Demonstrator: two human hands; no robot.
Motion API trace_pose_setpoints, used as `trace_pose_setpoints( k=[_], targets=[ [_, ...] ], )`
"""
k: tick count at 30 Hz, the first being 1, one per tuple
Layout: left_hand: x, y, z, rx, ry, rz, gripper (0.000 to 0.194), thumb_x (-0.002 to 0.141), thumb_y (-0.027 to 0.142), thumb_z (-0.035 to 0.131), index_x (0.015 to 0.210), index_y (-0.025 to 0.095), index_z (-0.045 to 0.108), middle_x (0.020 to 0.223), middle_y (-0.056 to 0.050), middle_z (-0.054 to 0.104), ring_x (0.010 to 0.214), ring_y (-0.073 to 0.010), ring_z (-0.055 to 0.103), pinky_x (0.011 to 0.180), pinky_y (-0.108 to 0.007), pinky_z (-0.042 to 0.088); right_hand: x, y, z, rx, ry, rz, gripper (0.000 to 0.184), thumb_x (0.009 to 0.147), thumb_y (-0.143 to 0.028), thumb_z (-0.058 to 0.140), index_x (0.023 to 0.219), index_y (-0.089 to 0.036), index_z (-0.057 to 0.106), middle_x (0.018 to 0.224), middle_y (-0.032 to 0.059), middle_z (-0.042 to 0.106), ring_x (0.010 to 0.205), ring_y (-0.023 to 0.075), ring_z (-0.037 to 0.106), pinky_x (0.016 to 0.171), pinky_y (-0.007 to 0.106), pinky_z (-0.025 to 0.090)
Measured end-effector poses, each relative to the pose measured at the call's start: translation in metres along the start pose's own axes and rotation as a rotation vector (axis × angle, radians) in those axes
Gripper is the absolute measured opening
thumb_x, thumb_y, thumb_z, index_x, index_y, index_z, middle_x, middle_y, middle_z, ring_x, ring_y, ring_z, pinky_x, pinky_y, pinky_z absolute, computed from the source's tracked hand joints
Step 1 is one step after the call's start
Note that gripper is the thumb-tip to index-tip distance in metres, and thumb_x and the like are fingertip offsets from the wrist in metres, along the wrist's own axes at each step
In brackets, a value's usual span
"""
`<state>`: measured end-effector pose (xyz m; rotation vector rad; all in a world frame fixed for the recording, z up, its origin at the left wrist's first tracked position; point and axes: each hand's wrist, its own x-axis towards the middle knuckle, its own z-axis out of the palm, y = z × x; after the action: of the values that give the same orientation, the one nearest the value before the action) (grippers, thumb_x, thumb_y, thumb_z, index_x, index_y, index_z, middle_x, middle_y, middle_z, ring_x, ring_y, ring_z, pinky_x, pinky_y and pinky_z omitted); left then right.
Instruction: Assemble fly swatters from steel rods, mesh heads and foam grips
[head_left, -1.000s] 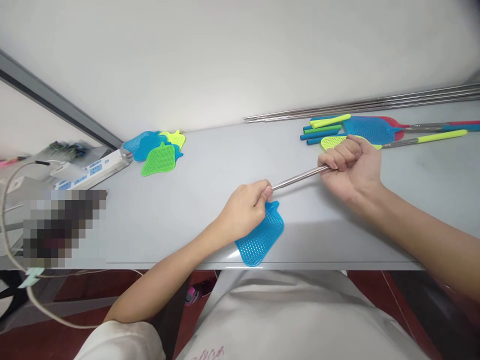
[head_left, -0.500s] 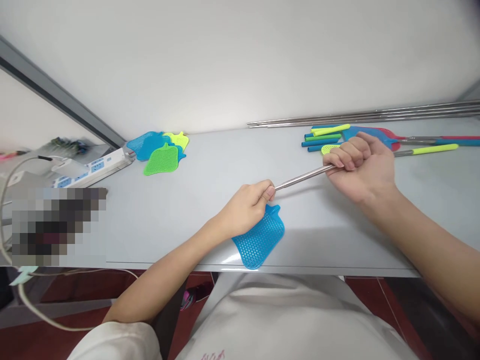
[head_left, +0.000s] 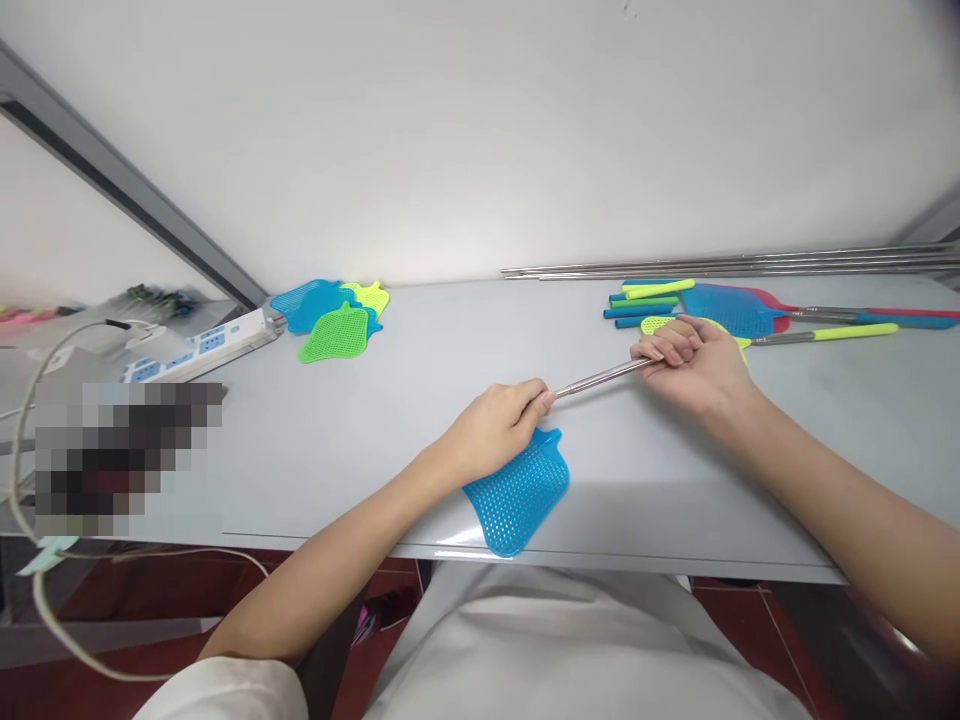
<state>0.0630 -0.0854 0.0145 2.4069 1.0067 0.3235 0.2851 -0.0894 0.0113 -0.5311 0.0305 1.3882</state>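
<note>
A blue mesh swatter head [head_left: 517, 495] lies flat near the front edge of the grey table [head_left: 375, 440]. My left hand [head_left: 495, 428] is closed around its neck, where a thin metal rod [head_left: 600, 377] comes out. My right hand [head_left: 694, 365] is curled into a fist round the rod's far end. The rod runs slanting up to the right between both hands, just above the tabletop.
Loose blue, green and yellow swatter heads [head_left: 334, 315] lie at the back left beside a white power strip [head_left: 199, 345]. At the back right are finished swatters [head_left: 757, 310], coloured handle sleeves [head_left: 645, 300] and long bare metal rods [head_left: 720, 268] along the wall.
My right hand has dropped lower towards the table and turned knuckles-up, still gripping the rod. The left hand and the blue head stay almost where they were.
</note>
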Motion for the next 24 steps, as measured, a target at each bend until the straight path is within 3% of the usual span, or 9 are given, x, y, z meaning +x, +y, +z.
trace_pose_setpoints(
  k=[10,14,16,19,24],
  targets=[
    [-0.002,0.000,-0.001,-0.009,0.000,0.002,0.033,0.093,0.038,0.026,0.079,0.020,0.049,0.064,0.003,0.050,0.060,-0.0109,0.048,0.057,-0.023,0.033,0.005,-0.005,-0.002,0.012,0.053,0.017,0.030,0.072,-0.007,0.033,0.061,-0.019,0.008,0.044,-0.0064,0.013,0.037,0.0075,0.014,0.039,0.022,0.025],
    [-0.002,0.001,-0.003,-0.003,-0.007,0.028,0.035,0.090,0.047,0.031,0.083,0.020,0.051,0.067,0.002,0.051,0.063,-0.0118,0.048,0.058,-0.023,0.034,0.005,-0.014,0.000,0.030,0.019,-0.013,0.029,0.070,-0.004,0.032,0.062,-0.019,0.008,0.045,-0.0058,0.013,0.038,0.0082,0.014,0.038,0.023,0.025],
    [-0.003,0.001,-0.005,0.019,-0.005,0.066,0.038,0.084,0.056,0.041,0.087,0.019,0.052,0.077,0.000,0.053,0.071,-0.0134,0.050,0.064,-0.024,0.038,0.005,-0.022,0.001,0.010,0.029,-0.012,0.030,0.067,-0.001,0.031,0.063,-0.019,0.007,0.045,-0.0057,0.013,0.038,0.0085,0.012,0.038,0.023,0.023],
    [-0.006,0.000,-0.006,0.065,-0.047,0.107,0.058,0.067,0.066,0.055,0.103,0.020,0.050,0.100,-0.005,0.051,0.093,-0.0196,0.048,0.082,-0.031,0.039,0.007,-0.033,0.002,-0.069,0.088,0.010,0.031,0.061,0.000,0.031,0.064,-0.020,0.008,0.045,-0.0059,0.012,0.039,0.0085,0.009,0.037,0.022,0.020],
    [-0.009,-0.007,-0.003,0.135,-0.134,0.136,0.079,0.057,0.070,0.061,0.117,0.022,0.044,0.116,-0.009,0.042,0.109,-0.0266,0.038,0.096,-0.040,0.031,0.009,-0.041,0.003,-0.100,0.137,-0.019,0.029,0.058,-0.001,0.030,0.064,-0.020,0.009,0.045,-0.0059,0.013,0.039,0.0085,0.009,0.036,0.022,0.019]
  ],
)
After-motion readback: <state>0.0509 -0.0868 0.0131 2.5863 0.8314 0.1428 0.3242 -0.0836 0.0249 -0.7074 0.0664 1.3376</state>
